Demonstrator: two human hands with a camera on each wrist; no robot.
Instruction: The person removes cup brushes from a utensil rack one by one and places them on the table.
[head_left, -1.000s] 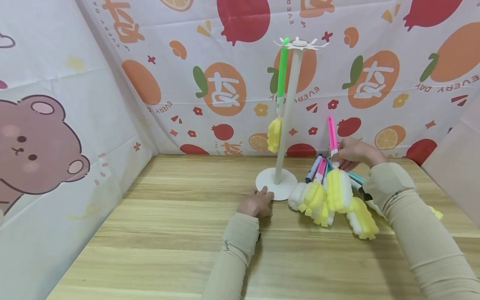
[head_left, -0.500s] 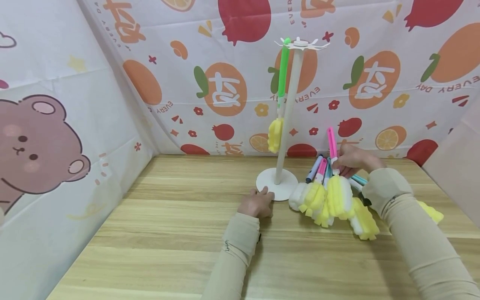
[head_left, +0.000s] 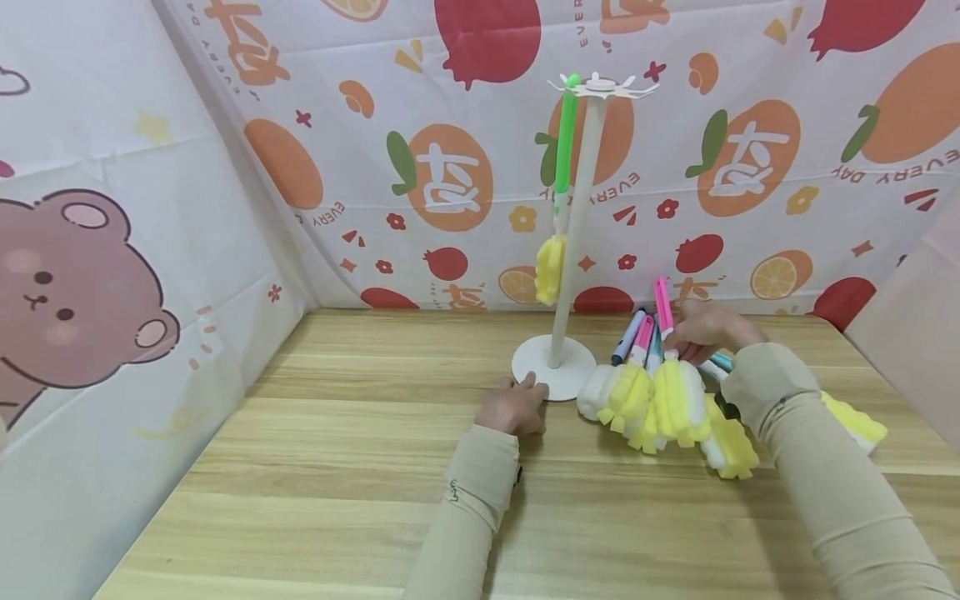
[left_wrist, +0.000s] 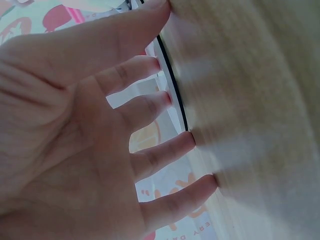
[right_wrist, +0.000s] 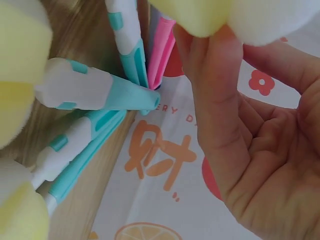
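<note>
My right hand [head_left: 705, 329] pinches a sponge bottle brush [head_left: 678, 400] by its white neck, its pink handle pointing up and its yellow-and-white sponge low over the pile. In the right wrist view, that brush's sponge [right_wrist: 200, 15] shows above the thumb and fingers. The left hand [head_left: 512, 407] has its fingers spread, fingertips on the tabletop and at the round base of a white stand [head_left: 534, 358]. Several other brushes lie heaped right of the base, among them a pink-handled one [head_left: 642, 332] and teal-handled ones [right_wrist: 85, 90].
A green-handled sponge brush [head_left: 566, 158] hangs from a hook of the stand's top ring [head_left: 600, 87]. Another yellow sponge [head_left: 855, 421] lies beyond the right forearm. Printed cloth [head_left: 337, 250] closes off the back and left side of the wooden table [head_left: 337, 467].
My right hand has lowered the pink-handled brush from above the pile down onto it, the sponge settling among the others. My left hand has stayed at the base.
</note>
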